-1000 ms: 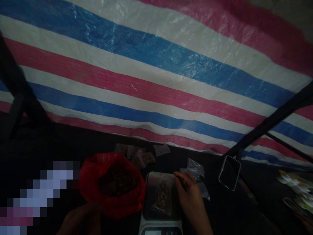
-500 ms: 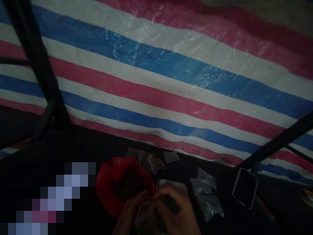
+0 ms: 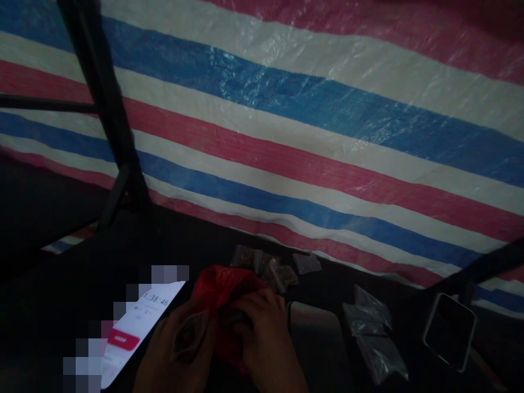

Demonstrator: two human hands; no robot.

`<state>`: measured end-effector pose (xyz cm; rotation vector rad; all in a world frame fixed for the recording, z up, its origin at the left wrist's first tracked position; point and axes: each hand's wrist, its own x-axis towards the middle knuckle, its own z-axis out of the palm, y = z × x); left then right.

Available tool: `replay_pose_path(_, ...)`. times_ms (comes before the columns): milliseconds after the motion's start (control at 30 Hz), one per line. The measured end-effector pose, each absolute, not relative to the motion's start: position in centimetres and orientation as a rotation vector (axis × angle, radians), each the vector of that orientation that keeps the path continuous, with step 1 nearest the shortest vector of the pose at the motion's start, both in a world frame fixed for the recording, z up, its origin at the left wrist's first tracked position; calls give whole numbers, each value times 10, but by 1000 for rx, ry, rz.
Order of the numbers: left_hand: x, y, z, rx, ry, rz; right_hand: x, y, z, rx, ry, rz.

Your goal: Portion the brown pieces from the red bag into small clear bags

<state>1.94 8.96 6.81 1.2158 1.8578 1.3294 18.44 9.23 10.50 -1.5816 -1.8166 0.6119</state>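
My left hand (image 3: 164, 349) is closed around a small clear plastic zip bag (image 3: 190, 335), holding its mouth apart; something dark shows inside. Beside it, my right hand (image 3: 266, 327) reaches into a red plastic bag (image 3: 223, 281). The fingertips are hidden by the bag and the dimness, so whether they grip anything cannot be made out. Small filled zip bags (image 3: 280, 274) lie just behind the red bag. To the right of my right hand rests a flat dark device with a paler top end (image 3: 315, 322).
Clear, flat plastic bags (image 3: 379, 344) lie on the dark surface at right. Farther right is a pale-rimmed, dark-faced rectangular device (image 3: 450, 332). A lit phone (image 3: 139, 338) is at left. A striped tarp (image 3: 286, 147) and a dark frame post (image 3: 106, 103) stand behind.
My hands were together at the small clear bag; now they are apart, the left keeping the bag and the right inside the red bag. The whole view has shifted, moving the scene rightward.
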Motion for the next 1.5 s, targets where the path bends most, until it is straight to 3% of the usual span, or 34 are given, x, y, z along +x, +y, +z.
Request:
replay_pose_path(267,21,88,66,1054,1704,1035,195,98,103,-1800,-1727,460)
replay_pose_path(533,16,96,61,988,1702,1146,179,102,100,-1724,-1547,564)
replay_pose_path(900,32,89,55,1409,1652,1199,214,83,112,-1437,-1304,879)
replay_pose_path(1200,37,90,54,1498,1619,1271,176,72,126,-1141,-1835,195)
replay_pose_path(1333,41,90,50,1365,1649,1295,179,74,124,-1140,-1858,167)
replay_pose_path(1500,40,92,53,1220,1723,1252,200,85,109,-1491,-1724,224)
